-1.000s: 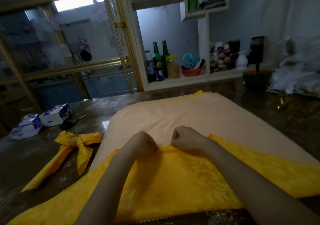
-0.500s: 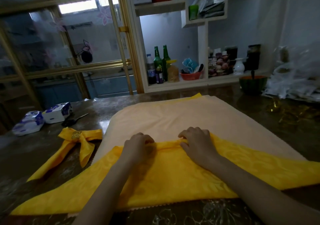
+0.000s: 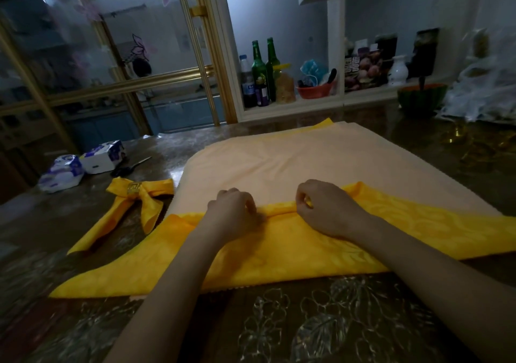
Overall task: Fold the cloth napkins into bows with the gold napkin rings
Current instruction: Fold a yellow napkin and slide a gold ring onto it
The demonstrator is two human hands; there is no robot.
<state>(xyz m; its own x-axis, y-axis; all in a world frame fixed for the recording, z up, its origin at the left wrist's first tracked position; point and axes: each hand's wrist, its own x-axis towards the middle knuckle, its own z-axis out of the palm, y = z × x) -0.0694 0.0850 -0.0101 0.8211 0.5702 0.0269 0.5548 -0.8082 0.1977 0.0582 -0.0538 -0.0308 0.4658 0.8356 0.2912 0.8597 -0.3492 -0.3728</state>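
**While both hands pinch its far fold, the napkin lies limp on the table**

Seen from the head camera, the napkin (image 3: 279, 251) lies flat under both wrists, its far edge rolled into a narrow fold. The left hand (image 3: 234, 217) curls its fingers onto that fold and pinches it. The right hand (image 3: 324, 209), just beside, nips the same ridge between thumb and forefinger.

Such cloth looks light, limp and a little slick. It should crease easily yet spring open if released, so the ridge near the middle seems the best hold.

Beyond the fingertips spreads a pale cloth (image 3: 293, 161). Left of the left hand rests a finished bow (image 3: 136, 197) in its ring (image 3: 134, 189). Far beyond the right hand, a red bowl (image 3: 314, 90) holds blue and dark items, too blurred to name.
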